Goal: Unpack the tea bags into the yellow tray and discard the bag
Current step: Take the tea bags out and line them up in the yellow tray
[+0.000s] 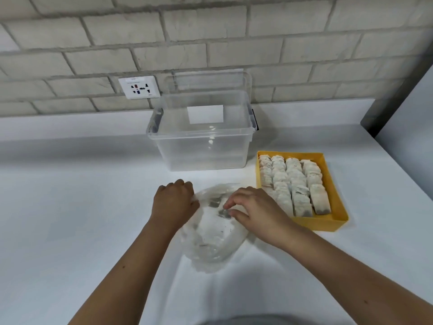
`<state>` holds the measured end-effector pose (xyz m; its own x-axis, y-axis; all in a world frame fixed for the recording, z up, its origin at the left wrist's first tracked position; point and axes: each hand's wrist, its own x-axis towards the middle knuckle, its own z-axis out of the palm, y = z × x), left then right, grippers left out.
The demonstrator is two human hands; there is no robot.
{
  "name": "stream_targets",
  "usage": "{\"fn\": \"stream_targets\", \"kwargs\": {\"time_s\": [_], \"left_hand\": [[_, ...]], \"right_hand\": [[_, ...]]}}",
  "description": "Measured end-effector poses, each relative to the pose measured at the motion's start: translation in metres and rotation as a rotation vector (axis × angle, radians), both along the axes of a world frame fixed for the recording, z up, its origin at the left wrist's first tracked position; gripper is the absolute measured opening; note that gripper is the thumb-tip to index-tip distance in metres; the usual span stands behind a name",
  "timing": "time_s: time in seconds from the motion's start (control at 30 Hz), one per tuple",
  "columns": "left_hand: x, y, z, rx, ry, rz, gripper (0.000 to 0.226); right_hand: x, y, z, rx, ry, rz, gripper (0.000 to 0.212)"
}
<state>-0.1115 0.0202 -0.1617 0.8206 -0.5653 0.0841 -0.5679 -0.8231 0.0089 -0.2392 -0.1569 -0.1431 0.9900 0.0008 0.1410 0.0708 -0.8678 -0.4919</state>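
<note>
Clear plastic makes up the storage bin [201, 146], which stands open at 12 o'clock from your hands, with a white label [205, 114] on its far wall. Its lid [210, 80] leans upright behind it against the wall. A white wall socket [139, 86] sits at 11 o'clock, just left of the lid. Nothing lies between your hands and the bin or the tray.

The counter [70, 195] is plain white and smooth. It runs back to a wall of pale grey brick [210, 43]. A grey vertical panel [403, 102] closes the counter at 2 o'clock.

The yellow tray [328, 225] rests on the counter at 3 o'clock, just beside your right hand. It holds tea bags [295, 181] packed on edge in four rows running front to back.

The plastic bag [215, 231] lies crumpled on the counter at centre, near your body, with more tea bags showing dimly through its film. Your hands are apart, one at each side of the bag's upper end. Your left hand [174, 200] grips the bag's left edge with curled fingers. Your right hand [255, 209] pinches thumb against fingertips at the bag's upper part; you cannot tell whether it pinches only the film or a tea bag inside.
</note>
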Motion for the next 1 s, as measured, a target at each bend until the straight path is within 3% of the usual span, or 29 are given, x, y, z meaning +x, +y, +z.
{"fn": "stream_targets", "kwargs": {"time_s": [0.1, 0.17, 0.3, 0.43, 0.53, 0.7, 0.83, 0.87, 1.0], "left_hand": [[-0.007, -0.001, 0.003, -0.200, 0.140, -0.095, 0.038], [-0.007, -0.003, 0.003, -0.227, 0.187, -0.195, 0.047], [0.001, -0.001, 0.002, -0.209, 0.179, -0.250, 0.043], [0.010, 0.000, 0.007, -0.262, 0.138, -0.163, 0.054], [0.011, -0.003, 0.011, -0.282, 0.129, -0.114, 0.056], [0.002, -0.010, 0.010, -0.202, 0.129, -0.060, 0.060], [-0.003, -0.013, 0.007, -0.147, 0.088, -0.064, 0.067], [-0.004, -0.014, 0.006, -0.137, 0.084, -0.066, 0.067], [-0.004, -0.017, 0.008, -0.116, 0.102, -0.065, 0.069]], "right_hand": [[0.011, 0.018, -0.013, -0.093, 0.040, 0.103, 0.024], [0.016, 0.025, -0.022, -0.109, 0.140, 0.134, 0.026], [0.026, 0.025, -0.037, -0.179, 0.310, 0.110, 0.021], [0.031, 0.023, -0.037, -0.129, 0.354, 0.023, 0.067], [0.038, 0.024, -0.036, -0.058, 0.398, -0.036, 0.084], [0.050, 0.019, -0.039, -0.019, 0.470, -0.070, 0.076], [0.046, 0.015, -0.043, -0.072, 0.464, 0.042, 0.018], [0.045, 0.016, -0.044, -0.077, 0.439, 0.051, 0.018], [0.054, 0.014, -0.041, -0.034, 0.380, -0.036, 0.058]]}}
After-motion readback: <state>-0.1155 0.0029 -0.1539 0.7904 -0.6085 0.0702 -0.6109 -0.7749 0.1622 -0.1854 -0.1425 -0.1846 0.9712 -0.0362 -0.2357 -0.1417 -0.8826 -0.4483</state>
